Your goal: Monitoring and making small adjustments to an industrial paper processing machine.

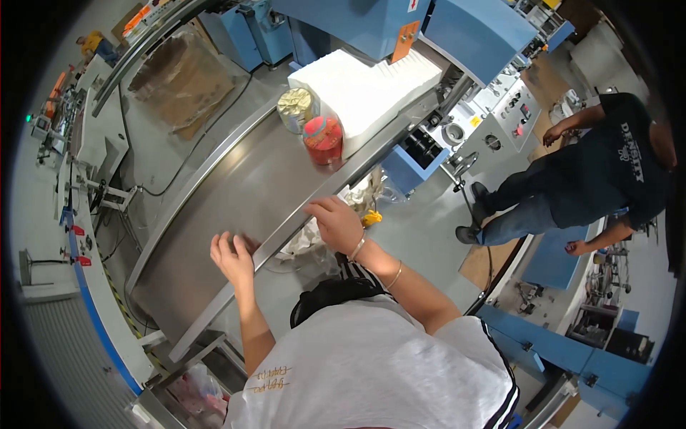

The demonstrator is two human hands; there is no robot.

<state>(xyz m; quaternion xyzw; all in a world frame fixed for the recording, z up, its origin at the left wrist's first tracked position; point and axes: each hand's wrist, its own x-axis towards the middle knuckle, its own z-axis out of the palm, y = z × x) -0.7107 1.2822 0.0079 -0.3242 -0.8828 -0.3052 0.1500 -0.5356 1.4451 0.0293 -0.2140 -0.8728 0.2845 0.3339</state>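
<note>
Grey sheet-metal tray (229, 179) bears a white block-like stack (364, 89) at one o'clock, perhaps braced by a red cylindrical can (323, 143) and gold-topped can (295, 107) beside it. At six, the left hand (234, 263) grasps nothing; at four, the right hand (339, 226) curls by the metal rim (286, 232), its grip impossible to tell. Orange shirt lettering (270, 379) is unreadable.

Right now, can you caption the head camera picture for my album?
Bare left hand and right hand at a shiny grey metal table, with a red cylindrical container beside a white stack.
</note>
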